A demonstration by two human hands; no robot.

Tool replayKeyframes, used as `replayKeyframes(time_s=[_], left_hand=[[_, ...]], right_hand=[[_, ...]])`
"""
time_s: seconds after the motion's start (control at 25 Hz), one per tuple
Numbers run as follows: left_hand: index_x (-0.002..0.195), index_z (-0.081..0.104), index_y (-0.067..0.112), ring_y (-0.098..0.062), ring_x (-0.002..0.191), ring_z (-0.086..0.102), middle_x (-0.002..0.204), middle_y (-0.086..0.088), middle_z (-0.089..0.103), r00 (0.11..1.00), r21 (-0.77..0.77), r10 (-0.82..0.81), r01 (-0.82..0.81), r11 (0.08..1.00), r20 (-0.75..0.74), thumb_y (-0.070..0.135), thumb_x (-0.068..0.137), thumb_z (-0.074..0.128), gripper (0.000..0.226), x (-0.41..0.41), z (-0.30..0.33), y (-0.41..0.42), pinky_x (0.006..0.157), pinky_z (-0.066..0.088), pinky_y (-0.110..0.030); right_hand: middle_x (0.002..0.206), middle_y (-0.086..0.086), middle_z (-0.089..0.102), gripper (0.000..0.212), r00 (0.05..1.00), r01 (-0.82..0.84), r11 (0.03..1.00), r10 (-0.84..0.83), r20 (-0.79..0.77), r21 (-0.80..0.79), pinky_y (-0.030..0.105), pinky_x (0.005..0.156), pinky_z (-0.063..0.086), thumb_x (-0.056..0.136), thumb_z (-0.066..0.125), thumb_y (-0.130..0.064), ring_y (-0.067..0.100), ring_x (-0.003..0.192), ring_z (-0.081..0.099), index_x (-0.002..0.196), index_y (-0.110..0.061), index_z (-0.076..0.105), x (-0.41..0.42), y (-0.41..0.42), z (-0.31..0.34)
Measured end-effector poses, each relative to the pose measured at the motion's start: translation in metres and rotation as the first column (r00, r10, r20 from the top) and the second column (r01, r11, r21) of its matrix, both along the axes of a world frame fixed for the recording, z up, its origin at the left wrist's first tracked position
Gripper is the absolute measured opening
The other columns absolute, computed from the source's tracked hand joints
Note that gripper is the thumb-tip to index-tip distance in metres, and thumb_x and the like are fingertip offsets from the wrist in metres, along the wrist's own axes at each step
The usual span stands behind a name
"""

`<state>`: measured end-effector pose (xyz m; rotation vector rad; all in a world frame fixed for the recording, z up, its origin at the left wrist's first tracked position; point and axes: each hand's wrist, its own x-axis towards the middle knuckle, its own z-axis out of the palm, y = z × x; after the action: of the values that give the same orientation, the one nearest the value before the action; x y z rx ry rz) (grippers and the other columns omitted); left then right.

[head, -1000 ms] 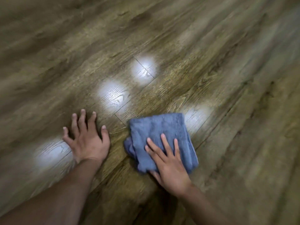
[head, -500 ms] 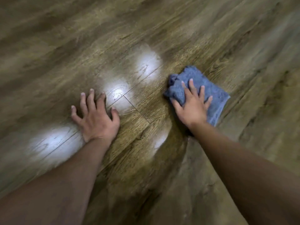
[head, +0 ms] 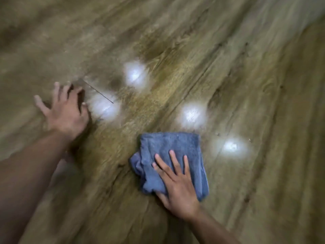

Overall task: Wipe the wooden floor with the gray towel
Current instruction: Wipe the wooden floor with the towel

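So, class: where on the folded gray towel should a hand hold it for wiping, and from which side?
Probably from above, palm flat on the near half of the towel, as the right hand does: it lies folded flat on the floor, with no raised edge.

Four soft-edged white glare patches lie on the wooden floor (head: 237, 55), well apart from one another; the upper patch (head: 135, 76) is farthest from the camera; the left patch (head: 104, 107) sits below and left of it, beside a thin dark seam end; the middle patch (head: 192, 115) lies to the right; the lower right patch (head: 232, 147) is the nearest; two tiny pale specks (head: 218, 134) flank that last patch, too small to identify.
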<state>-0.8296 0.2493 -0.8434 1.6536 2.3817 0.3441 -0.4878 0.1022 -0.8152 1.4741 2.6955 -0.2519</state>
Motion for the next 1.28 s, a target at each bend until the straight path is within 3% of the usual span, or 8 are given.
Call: replayKeyframes(time_s=[0.12, 0.28, 0.48, 0.64, 0.72, 1.0, 1.16, 1.28], left_hand=[[0.139, 0.056, 0.018, -0.021, 0.154, 0.024, 0.159, -0.005, 0.043, 0.957, 0.063, -0.249, 0.242, 0.968, 0.147, 0.034, 0.095, 0.043, 0.048, 0.111, 0.017, -0.021, 0.123, 0.008, -0.055], [0.151, 0.046, 0.022, -0.016, 0.157, 0.012, 0.167, 0.002, 0.028, 0.887, 0.059, -0.415, 0.412, 0.909, 0.203, 0.032, 0.101, 0.049, 0.051, 0.243, 0.020, -0.007, 0.126, 0.005, -0.046], [0.155, 0.040, 0.024, -0.021, 0.158, 0.011, 0.168, -0.001, 0.025, 0.926, 0.016, -0.376, 0.377, 0.926, -0.049, 0.044, 0.099, 0.034, 0.059, 0.283, -0.016, 0.004, 0.125, 0.008, -0.051], [0.153, 0.043, 0.023, -0.024, 0.157, 0.014, 0.167, -0.004, 0.029, 0.924, 0.026, -0.374, 0.377, 0.926, -0.078, 0.044, 0.098, 0.035, 0.059, 0.280, -0.019, 0.003, 0.124, 0.011, -0.053], [0.153, 0.042, 0.023, -0.025, 0.157, 0.014, 0.167, -0.004, 0.028, 0.921, 0.001, -0.383, 0.384, 0.923, -0.070, 0.044, 0.098, 0.036, 0.059, 0.283, -0.013, 0.003, 0.124, 0.011, -0.053], [0.142, 0.057, 0.013, -0.023, 0.155, 0.023, 0.162, -0.005, 0.039, 0.925, 0.164, -0.355, 0.332, 0.929, 0.139, 0.023, 0.090, 0.040, 0.055, 0.281, -0.007, 0.001, 0.125, 0.011, -0.050], [0.142, 0.054, 0.013, -0.023, 0.155, 0.024, 0.162, -0.005, 0.040, 0.917, 0.183, -0.362, 0.332, 0.925, 0.165, 0.026, 0.088, 0.040, 0.057, 0.275, -0.012, 0.002, 0.125, 0.008, -0.048], [0.154, 0.037, 0.022, -0.023, 0.157, 0.012, 0.167, -0.004, 0.026, 0.915, 0.010, -0.403, 0.403, 0.915, -0.015, 0.050, 0.096, 0.032, 0.065, 0.278, -0.014, 0.003, 0.124, 0.002, -0.057]], right_hand=[[0.158, -0.002, 0.037, 0.071, 0.991, 0.125, 0.992, -0.124, 0.046, -0.015, 0.065, 0.108, 0.021, 0.079, 0.058, -0.047, 0.035, 0.148, 0.022, 0.141, -0.015, 0.055, 0.073, -0.043, 0.003], [0.157, 0.003, 0.039, 0.077, 0.913, 0.402, 0.915, -0.398, 0.087, -0.038, 0.066, 0.109, 0.025, 0.072, 0.051, -0.042, 0.032, 0.148, 0.022, 0.144, -0.014, 0.050, 0.170, -0.065, 0.001], [0.159, 0.001, 0.035, 0.076, 0.618, 0.786, 0.619, -0.786, 0.028, 0.003, 0.068, 0.114, 0.022, 0.081, 0.047, -0.048, 0.035, 0.148, 0.026, 0.151, -0.021, 0.033, 0.255, -0.008, -0.008], [0.163, -0.008, 0.026, 0.072, 0.384, 0.921, 0.389, -0.917, -0.105, -0.026, 0.065, 0.119, 0.005, 0.091, 0.043, -0.061, 0.028, 0.152, 0.012, 0.152, -0.025, 0.030, 0.263, 0.097, -0.016], [0.164, -0.009, 0.023, 0.072, 0.413, 0.907, 0.420, -0.900, -0.143, -0.024, 0.066, 0.118, 0.000, 0.092, 0.046, -0.059, 0.031, 0.153, 0.007, 0.154, -0.025, 0.028, 0.238, 0.148, -0.019], [0.165, -0.008, 0.021, 0.074, 0.866, 0.499, 0.866, -0.499, -0.041, 0.007, 0.069, 0.116, 0.003, 0.090, 0.049, -0.053, 0.034, 0.153, 0.006, 0.155, -0.022, 0.032, 0.112, 0.142, -0.010], [0.163, -0.005, 0.029, 0.076, 0.934, 0.356, 0.934, -0.356, -0.006, -0.010, 0.071, 0.113, 0.017, 0.084, 0.061, -0.049, 0.035, 0.152, 0.014, 0.150, -0.018, 0.041, 0.144, 0.041, -0.009], [0.161, -0.003, 0.031, 0.076, 0.906, 0.424, 0.906, -0.423, 0.021, -0.023, 0.072, 0.111, 0.022, 0.081, 0.067, -0.040, 0.034, 0.152, 0.016, 0.149, -0.017, 0.043, 0.205, -0.032, -0.009]])
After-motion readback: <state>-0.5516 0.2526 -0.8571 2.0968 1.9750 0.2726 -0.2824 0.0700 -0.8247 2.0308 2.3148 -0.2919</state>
